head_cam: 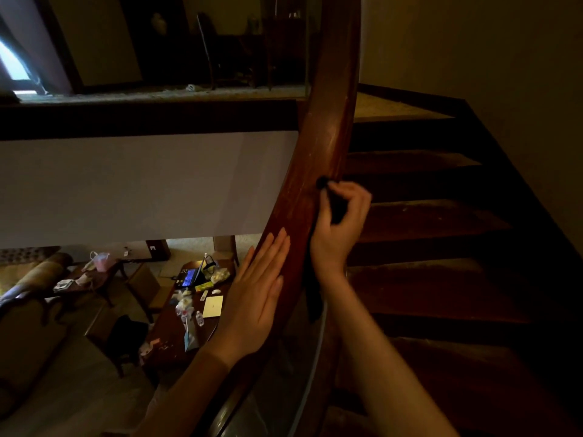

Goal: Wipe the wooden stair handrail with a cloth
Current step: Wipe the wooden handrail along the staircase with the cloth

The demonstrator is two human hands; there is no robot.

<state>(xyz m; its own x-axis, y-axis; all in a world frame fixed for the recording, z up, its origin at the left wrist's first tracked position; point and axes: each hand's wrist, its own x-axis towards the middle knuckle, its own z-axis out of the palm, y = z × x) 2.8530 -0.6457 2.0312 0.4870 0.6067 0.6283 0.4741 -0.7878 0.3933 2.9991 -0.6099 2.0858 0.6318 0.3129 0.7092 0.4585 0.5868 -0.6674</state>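
A curved, reddish-brown wooden handrail (328, 121) runs from the bottom centre up to the top of the view. My left hand (258, 291) lies flat against its left side, fingers straight and together, holding nothing. My right hand (339, 222) is on the rail's right side, fingers closed around a dark cloth (334, 206). A bunched end of the cloth pokes out past my fingertips and touches the rail's top face. More dark cloth hangs below my wrist along the rail's right edge.
Dark wooden stair treads (435, 216) climb on the right to a landing. A plain wall (504, 58) closes the right side. Left of the rail is a drop to a lower room with a cluttered table (189, 310), a laptop and sofas.
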